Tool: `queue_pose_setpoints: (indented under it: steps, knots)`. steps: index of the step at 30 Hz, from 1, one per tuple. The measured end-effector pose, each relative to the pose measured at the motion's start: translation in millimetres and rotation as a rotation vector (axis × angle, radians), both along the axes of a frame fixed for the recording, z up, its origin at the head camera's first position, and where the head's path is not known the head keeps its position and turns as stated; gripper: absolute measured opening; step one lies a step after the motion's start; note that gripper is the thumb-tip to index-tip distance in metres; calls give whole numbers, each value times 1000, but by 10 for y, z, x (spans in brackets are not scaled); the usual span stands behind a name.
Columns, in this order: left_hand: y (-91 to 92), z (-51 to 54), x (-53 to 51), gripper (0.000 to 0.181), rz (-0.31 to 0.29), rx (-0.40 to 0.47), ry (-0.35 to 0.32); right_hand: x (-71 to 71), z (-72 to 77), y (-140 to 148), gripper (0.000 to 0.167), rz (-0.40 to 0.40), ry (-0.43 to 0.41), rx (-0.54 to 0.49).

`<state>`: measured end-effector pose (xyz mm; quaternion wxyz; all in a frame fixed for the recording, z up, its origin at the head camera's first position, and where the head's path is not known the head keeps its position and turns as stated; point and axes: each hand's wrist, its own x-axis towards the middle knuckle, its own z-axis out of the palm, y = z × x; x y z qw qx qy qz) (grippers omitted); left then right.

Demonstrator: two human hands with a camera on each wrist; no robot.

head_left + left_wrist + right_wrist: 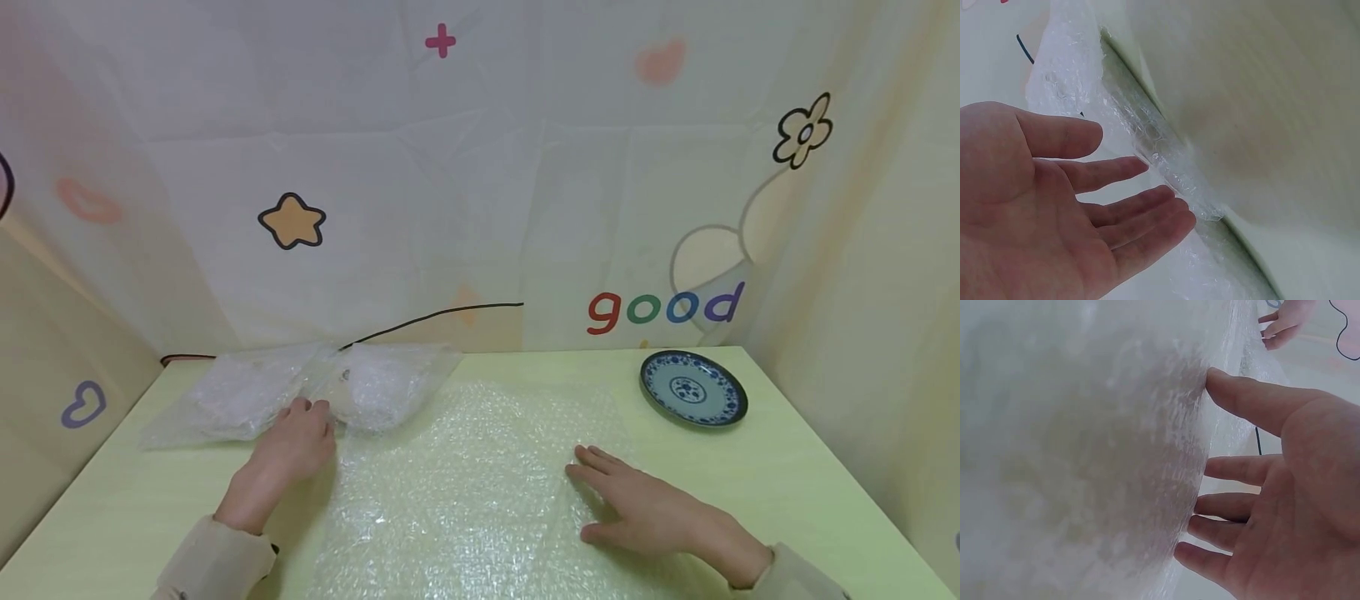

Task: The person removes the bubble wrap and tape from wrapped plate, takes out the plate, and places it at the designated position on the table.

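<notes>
A clear sheet of bubble wrap (457, 492) lies spread over the middle of the table. Several fingertips of my right hand (652, 508) rest on its right side, the fingers nearly straight and spread. My left hand (296, 442) is beside two bubble-wrapped bundles at the back left, its fingers loosely extended. In the left wrist view, nothing lies in the left palm (1029, 212), and the fingers are at the edge of some bubble wrap (1160, 156). One bundle (240, 392) lies farther left; the other bundle (382, 392) bulges roundly. What they contain is unclear through the plastic.
A blue-and-white patterned plate (693, 387) with a dark rim sits at the back right of the pale green table (810, 500). Behind the table hangs a printed curtain (480, 208), and more fabric closes in both sides.
</notes>
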<state>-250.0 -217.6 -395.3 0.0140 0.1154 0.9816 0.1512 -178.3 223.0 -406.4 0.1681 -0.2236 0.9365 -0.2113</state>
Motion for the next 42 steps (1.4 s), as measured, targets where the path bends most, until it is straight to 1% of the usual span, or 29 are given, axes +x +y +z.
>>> queue_pose_setpoints:
  steps: [3, 7, 12, 16, 19, 22, 26, 32, 36, 42]
  knots:
    - [5, 5, -1, 25, 4, -7, -3, -2, 2, 1, 78, 1, -6, -2]
    - [4, 0, -9, 25, 1, -15, 13, -8, 11, -4, 78, -3, -8, 4]
    - [-5, -10, -15, 21, -18, -18, 33, -18, 23, -16, 78, -11, -15, 6]
    - [-1, -18, -9, 17, -38, -26, 48, 2, 14, -10, 77, -3, -13, -2]
    - [-1, -27, -5, 16, -46, -35, 55, 18, 5, -6, 78, -2, -25, -14]
    - [-1, -27, -7, 15, -48, -43, 63, 20, 0, -1, 78, 13, -14, -12]
    - [0, -24, -24, 15, -51, -49, 66, 6, -4, 0, 78, 23, 0, -3]
    - [-9, -16, -37, 14, -59, -43, 57, -5, 6, -7, 77, 6, -26, -8]
    - [-17, -25, -43, 12, -61, -43, 65, -6, 27, -13, 77, 9, -24, -6]
    - [-10, -8, -50, 14, -62, -40, 49, 14, 35, -10, 77, 13, -18, -16]
